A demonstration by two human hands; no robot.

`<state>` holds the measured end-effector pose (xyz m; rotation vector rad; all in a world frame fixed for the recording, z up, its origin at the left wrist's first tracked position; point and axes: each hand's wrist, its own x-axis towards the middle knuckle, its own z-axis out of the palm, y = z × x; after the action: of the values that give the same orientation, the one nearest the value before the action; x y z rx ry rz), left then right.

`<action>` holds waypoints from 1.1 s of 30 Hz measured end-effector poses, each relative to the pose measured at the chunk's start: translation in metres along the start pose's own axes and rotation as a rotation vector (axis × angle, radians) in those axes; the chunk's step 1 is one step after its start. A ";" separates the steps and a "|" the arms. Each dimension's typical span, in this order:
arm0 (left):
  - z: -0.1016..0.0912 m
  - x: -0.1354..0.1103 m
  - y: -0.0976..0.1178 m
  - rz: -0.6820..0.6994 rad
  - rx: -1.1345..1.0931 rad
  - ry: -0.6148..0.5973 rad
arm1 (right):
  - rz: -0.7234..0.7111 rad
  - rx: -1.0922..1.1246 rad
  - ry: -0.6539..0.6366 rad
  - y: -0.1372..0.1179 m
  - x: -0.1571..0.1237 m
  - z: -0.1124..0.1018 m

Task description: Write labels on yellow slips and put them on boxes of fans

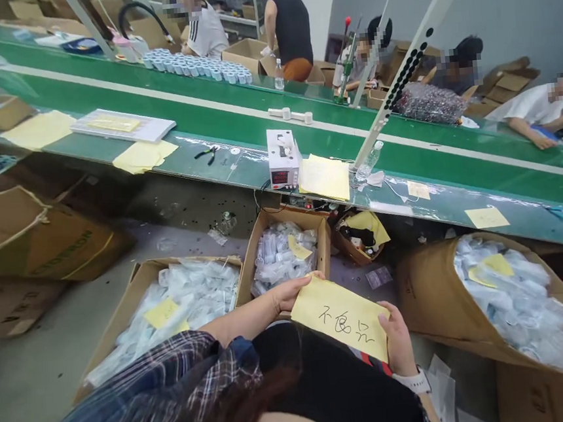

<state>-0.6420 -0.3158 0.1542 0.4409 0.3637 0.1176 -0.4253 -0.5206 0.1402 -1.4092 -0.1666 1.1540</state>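
Note:
Both my hands hold one yellow paper slip (341, 317) with black handwritten characters, low in the head view. My left hand (291, 293) grips its upper left corner, fingers curled over the edge. My right hand (396, 340), with a white watch at the wrist, pinches its right end. The slip hangs over my lap, just in front of a small open cardboard box (324, 250) filled with clear-bagged white parts and a yellow note.
A larger open box (139, 279) of bagged parts sits left, and a tilted box (419, 291) of bags right. A green conveyor (234, 120) runs behind, carrying a white meter (283, 159), yellow sheets and white cups. Several people sit across it.

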 end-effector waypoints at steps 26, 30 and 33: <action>-0.010 0.451 0.179 0.655 0.767 0.683 | -0.479 -0.400 -0.361 -0.241 0.511 -0.099; -0.022 0.469 0.167 0.767 0.672 0.817 | -0.447 -0.412 -0.339 -0.222 0.528 -0.098; -0.026 0.480 0.160 0.835 0.579 0.929 | -0.487 -0.397 -0.348 -0.221 0.526 -0.097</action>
<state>-0.2107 -0.0709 0.0491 1.0923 1.1228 1.0716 0.0153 -0.1640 0.0223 -1.3852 -0.9757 0.9727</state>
